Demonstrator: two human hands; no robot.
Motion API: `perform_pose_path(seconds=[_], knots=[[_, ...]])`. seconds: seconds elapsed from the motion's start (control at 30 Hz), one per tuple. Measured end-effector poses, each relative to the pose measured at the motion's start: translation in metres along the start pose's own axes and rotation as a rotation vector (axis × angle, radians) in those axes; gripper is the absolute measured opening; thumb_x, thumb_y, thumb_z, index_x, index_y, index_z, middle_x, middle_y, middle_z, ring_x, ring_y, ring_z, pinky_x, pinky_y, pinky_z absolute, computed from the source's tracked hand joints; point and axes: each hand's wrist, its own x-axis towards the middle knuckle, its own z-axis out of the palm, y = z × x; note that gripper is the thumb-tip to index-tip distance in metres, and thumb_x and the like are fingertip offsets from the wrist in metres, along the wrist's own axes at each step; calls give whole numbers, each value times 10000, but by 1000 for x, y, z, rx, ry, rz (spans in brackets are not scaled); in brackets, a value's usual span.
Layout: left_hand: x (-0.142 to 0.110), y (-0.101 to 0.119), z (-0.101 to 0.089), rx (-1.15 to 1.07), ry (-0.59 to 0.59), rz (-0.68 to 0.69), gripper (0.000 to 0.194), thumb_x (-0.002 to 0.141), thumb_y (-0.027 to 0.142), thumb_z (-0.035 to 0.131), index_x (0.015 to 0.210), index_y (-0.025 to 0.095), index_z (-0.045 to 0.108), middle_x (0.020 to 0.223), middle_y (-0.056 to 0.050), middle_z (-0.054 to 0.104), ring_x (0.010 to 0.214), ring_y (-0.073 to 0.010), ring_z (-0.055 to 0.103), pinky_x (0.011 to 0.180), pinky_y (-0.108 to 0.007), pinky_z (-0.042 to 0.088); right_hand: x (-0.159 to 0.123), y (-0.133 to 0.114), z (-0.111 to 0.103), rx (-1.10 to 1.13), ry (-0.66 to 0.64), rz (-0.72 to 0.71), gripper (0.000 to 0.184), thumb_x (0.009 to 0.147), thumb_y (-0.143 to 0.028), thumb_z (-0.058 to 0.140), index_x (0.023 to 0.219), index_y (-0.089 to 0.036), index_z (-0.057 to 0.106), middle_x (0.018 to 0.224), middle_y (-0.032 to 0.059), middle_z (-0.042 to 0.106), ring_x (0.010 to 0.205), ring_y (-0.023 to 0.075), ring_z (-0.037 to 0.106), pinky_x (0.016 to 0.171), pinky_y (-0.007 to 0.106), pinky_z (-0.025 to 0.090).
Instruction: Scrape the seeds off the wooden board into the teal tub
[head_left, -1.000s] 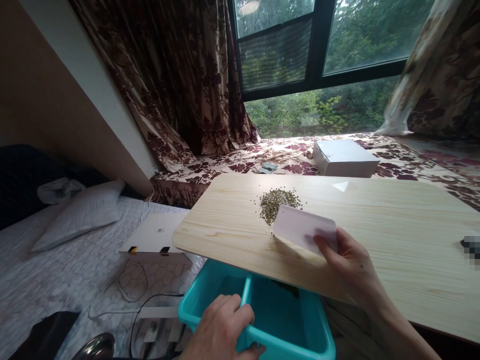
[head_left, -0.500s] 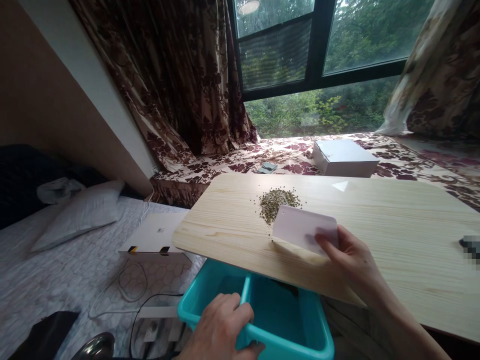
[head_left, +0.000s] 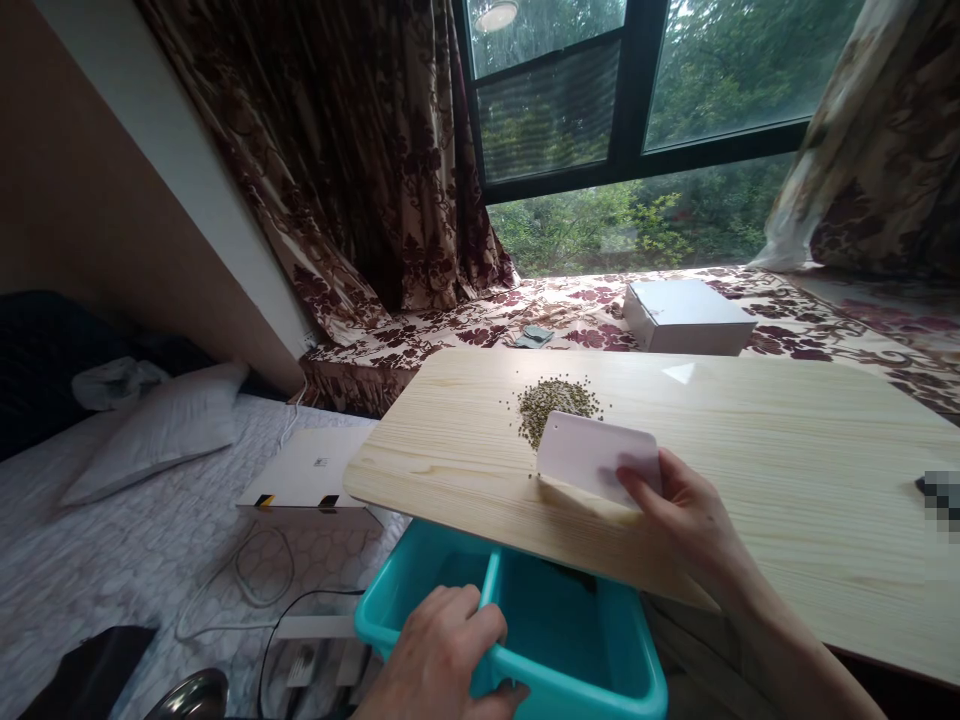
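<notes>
My right hand (head_left: 686,505) grips a pale, flat plastic scraper (head_left: 592,455) with rounded corners, thumb on its near face. The scraper is held over the wooden tabletop (head_left: 780,450), its far edge at the near side of a pile of small greenish-brown beans (head_left: 559,400). Several loose beans lie scattered around the pile. Below the table's front edge is a turquoise bin (head_left: 652,670) split by a divider into two compartments. My left hand (head_left: 450,645) is closed round the bin's near rim where the divider meets it. Part of the bin lies hidden under the tabletop.
A white box (head_left: 690,315) rests on the floral window seat behind the table, near a small grey cloth (head_left: 534,337). To the left, a flat white carton (head_left: 304,465), a pillow (head_left: 161,430) and cables lie on the bed. A dark pixelated object (head_left: 941,495) is at the right.
My right hand has shifted slightly left with the scraper along the near side of the bean pile. My left hand and the bin stay put.
</notes>
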Motion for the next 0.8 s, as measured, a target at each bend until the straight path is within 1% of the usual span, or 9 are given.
perform_pose_path(seconds=[0.1, 0.27, 0.4, 0.47, 0.6, 0.8], knots=[[0, -1, 0, -12, 23, -12, 242, 719, 190, 767, 848, 183, 562, 861, -19, 564, 864, -231, 564, 775, -363, 461, 0, -1, 0, 20, -14, 14, 210, 761, -357, 600, 877, -191, 655, 726, 42, 710, 688, 217, 651, 612, 312, 502], [-2, -3, 0, -31, 33, -22, 212, 729, 179, 742, 833, 187, 557, 839, -9, 555, 845, -224, 563, 751, -349, 456, 1, 5, 1, 11, 9, 13, 239, 740, -375, 607, 885, -190, 654, 746, 49, 715, 687, 220, 646, 614, 319, 498], [-2, -3, 0, -29, 45, -19, 217, 720, 172, 743, 827, 187, 554, 833, -7, 552, 840, -222, 563, 745, -343, 453, -1, 4, 3, 39, -35, 15, 229, 744, -379, 605, 872, -195, 650, 749, 52, 716, 690, 222, 649, 616, 318, 500], [-2, -3, 1, -26, 62, -13, 228, 714, 177, 752, 825, 186, 553, 829, -7, 548, 830, -220, 561, 741, -344, 453, 0, 3, 4, 55, -30, 18, 228, 745, -379, 605, 874, -196, 647, 740, 50, 713, 690, 223, 651, 612, 317, 501], [-2, -6, 4, -27, 85, -2, 235, 710, 173, 756, 829, 183, 554, 830, -10, 546, 826, -222, 560, 740, -350, 458, 4, 2, 9, 28, 5, 6, 236, 748, -378, 603, 890, -193, 644, 764, 55, 716, 699, 224, 649, 622, 323, 495], [-5, -8, 5, -36, 81, -8, 221, 721, 171, 747, 830, 186, 555, 836, -12, 549, 834, -229, 564, 748, -365, 468, 7, -1, 19, 6, -50, -11, 243, 767, -378, 572, 900, -185, 634, 796, 70, 714, 725, 226, 643, 657, 341, 490]])
